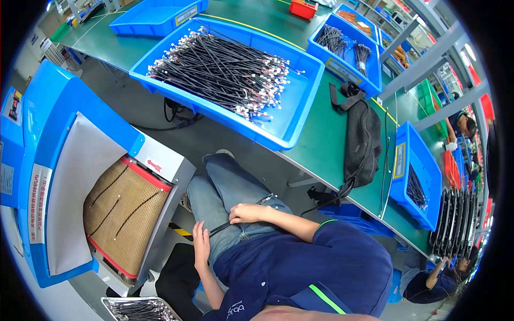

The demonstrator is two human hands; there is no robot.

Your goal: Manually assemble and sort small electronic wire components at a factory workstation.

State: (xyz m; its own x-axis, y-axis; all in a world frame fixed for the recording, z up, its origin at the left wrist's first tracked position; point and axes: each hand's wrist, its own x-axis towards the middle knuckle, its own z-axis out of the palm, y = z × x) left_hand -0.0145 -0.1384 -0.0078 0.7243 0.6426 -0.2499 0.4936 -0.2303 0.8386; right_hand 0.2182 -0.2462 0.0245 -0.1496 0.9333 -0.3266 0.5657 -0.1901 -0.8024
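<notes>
My right hand (246, 213) is closed around a few black cables (219, 229) lying across my lap. White connectors on the cables stick out past its right side. My left hand (201, 245) is beside the other end of the cables, its fingers stretched out and nothing visibly gripped. To the left, a tan mesh conveyor belt (126, 214) runs out of a blue machine (59, 107) under a pale curtain. Three thin black cables (134, 213) lie spaced apart on the belt. A large blue tray (300, 115) on the green table holds a heap of black cables with white connectors.
A black mesh bag (364, 139) lies on the green table (316, 144). Blue bins (342, 67) with cable bundles stand farther right. A metal tray (110, 304) of cables sits at the lower left. Grey posts (423, 59) rise at right, and other people (428, 283) work beyond.
</notes>
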